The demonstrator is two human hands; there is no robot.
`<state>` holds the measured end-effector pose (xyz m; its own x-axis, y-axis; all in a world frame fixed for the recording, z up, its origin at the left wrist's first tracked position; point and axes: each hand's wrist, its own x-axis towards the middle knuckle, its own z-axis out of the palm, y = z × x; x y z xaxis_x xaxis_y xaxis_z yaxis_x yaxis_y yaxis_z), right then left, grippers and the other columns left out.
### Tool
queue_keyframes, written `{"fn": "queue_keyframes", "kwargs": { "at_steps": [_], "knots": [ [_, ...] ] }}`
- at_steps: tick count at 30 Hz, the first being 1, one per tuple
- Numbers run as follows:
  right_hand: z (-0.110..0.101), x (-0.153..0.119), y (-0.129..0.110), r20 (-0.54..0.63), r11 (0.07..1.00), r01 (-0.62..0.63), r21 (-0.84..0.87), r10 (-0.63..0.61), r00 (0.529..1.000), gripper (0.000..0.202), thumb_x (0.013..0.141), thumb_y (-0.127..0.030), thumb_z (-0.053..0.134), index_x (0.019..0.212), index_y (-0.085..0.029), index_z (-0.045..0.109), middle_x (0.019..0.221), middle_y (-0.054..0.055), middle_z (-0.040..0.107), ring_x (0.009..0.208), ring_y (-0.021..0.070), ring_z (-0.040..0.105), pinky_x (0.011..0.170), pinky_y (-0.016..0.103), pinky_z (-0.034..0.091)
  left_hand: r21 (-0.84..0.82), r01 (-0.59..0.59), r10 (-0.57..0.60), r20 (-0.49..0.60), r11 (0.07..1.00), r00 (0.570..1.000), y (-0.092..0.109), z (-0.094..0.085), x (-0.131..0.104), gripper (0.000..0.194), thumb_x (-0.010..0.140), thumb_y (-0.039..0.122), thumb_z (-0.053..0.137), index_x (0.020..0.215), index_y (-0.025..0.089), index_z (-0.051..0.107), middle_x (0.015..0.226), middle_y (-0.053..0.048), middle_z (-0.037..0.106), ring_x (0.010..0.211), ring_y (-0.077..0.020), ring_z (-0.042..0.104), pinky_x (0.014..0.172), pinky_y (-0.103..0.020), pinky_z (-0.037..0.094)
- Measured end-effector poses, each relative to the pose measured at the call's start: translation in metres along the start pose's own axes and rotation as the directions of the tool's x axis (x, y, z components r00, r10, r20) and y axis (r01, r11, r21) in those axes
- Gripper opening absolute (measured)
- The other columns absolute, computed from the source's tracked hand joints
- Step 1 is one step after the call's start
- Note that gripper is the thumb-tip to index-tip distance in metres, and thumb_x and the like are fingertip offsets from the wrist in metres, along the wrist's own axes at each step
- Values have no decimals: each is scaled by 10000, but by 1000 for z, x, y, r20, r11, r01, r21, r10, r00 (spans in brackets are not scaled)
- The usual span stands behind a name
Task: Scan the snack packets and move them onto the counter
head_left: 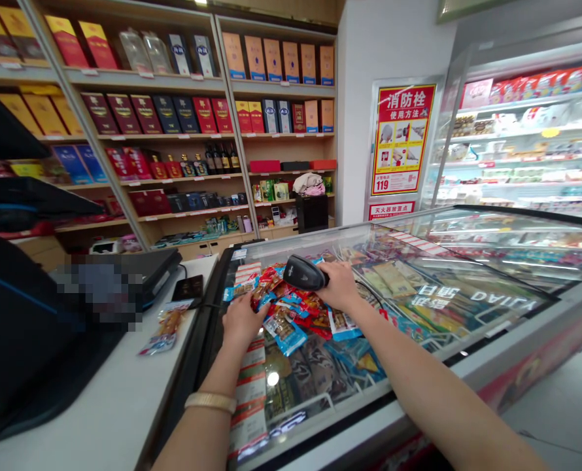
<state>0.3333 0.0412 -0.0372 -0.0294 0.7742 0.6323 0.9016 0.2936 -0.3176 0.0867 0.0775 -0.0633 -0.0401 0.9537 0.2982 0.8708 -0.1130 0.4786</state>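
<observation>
My right hand (339, 285) is closed around a black handheld barcode scanner (303, 273), its head pointing left above a pile of small snack packets. The packets (285, 330) are red and blue with clear windows showing brown food, and they lie heaped on the glass lid of a chest freezer (315, 386). At the pile's left edge, my left hand (242, 320) has thumb and fingers around a red and blue snack packet (266, 299); its fingertips are partly hidden among the wrappers. A cable runs from behind the scanner under my right wrist.
On the white counter (109, 399) to the left lie another snack packet (167, 326) and a dark flat box (188, 288), beside a black checkout machine (31, 314). Boxed goods fill the back shelves (168, 137). A lit display fridge (526, 144) stands at the right.
</observation>
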Motion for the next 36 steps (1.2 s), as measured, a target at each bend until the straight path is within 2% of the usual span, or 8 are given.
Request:
{"fn": "queue_keyframes", "kwargs": {
  "at_steps": [2, 5, 10, 13, 16, 21, 28, 36],
  "knots": [
    [-1, 0, -1, 6, 1000, 1, -3, -1, 1000, 285, 728, -290, 689, 1004, -235, 737, 999, 60, 774, 971, 260, 666, 856, 350, 332, 99, 5, -8, 37, 995, 999, 0, -1, -1, 534, 858, 441, 647, 1315, 165, 664, 1320, -206, 666, 1224, -397, 622, 988, -535, 494],
    [-3, 0, -2, 16, 1000, -1, -9, 1, 1000, 282, 726, -284, 687, 999, -234, 738, 986, 64, 775, 969, 264, 666, 858, 354, 330, 74, 23, -24, 18, 997, 1000, -3, -2, 2, 543, 874, 422, 643, 1367, 195, 638, 1334, -184, 663, 1209, -368, 637, 985, -502, 505],
    [-2, 0, -2, 18, 1000, -5, -14, 5, 1000, 293, 726, -286, 693, 1011, -233, 736, 1006, 72, 773, 979, 266, 662, 863, 357, 335, -208, -56, 37, -94, 977, 995, -11, 2, 11, 338, 874, 297, 596, 1154, 203, 761, 1195, -121, 728, 1164, -285, 658, 1030, -417, 500],
    [-2, 0, 0, 6, 1000, 0, -14, 0, 1000, 294, 726, -279, 691, 1012, -226, 736, 1005, 77, 773, 977, 267, 664, 864, 356, 338, -380, -89, 11, -203, 921, 979, -14, 1, 14, 258, 808, 223, 593, 971, 208, 792, 1163, -94, 714, 1123, -252, 663, 1008, -371, 521],
    [-3, 1, 2, 13, 1000, 27, 12, -27, 1000, 280, 728, -289, 697, 996, -223, 739, 968, 75, 777, 954, 266, 669, 854, 355, 343, -410, -186, 38, -343, 893, 939, -16, -3, 14, 183, 747, 174, 591, 767, 221, 767, 1236, -83, 651, 1164, -242, 633, 1052, -372, 499],
    [-5, 2, 5, 61, 994, 93, 59, -96, 993, 311, 699, -293, 735, 1005, -234, 741, 1006, 67, 781, 961, 265, 679, 866, 362, 345, -313, -446, 260, -489, 839, 833, -18, -10, 15, 192, 699, 108, 557, 598, 217, 678, 1255, -81, 606, 1199, -257, 607, 1084, -404, 487],
    [-5, 2, 3, 116, 990, 140, 11, -141, 983, 285, 705, -281, 715, 987, -237, 733, 1022, 63, 783, 976, 267, 682, 853, 373, 328, -209, -568, 443, -439, 796, 782, -15, -16, 12, 247, 691, 40, 511, 574, 210, 648, 1280, -73, 616, 1213, -256, 599, 1090, -415, 486],
    [-8, 3, 1, 150, 990, 140, -28, -135, 980, 270, 716, -281, 703, 981, -236, 727, 1021, 71, 782, 979, 261, 679, 837, 363, 328, -196, -570, 453, -428, 798, 782, -14, -14, 11, 257, 694, 42, 505, 594, 210, 673, 1251, -79, 615, 1184, -261, 608, 1055, -411, 507]
  ]
}}
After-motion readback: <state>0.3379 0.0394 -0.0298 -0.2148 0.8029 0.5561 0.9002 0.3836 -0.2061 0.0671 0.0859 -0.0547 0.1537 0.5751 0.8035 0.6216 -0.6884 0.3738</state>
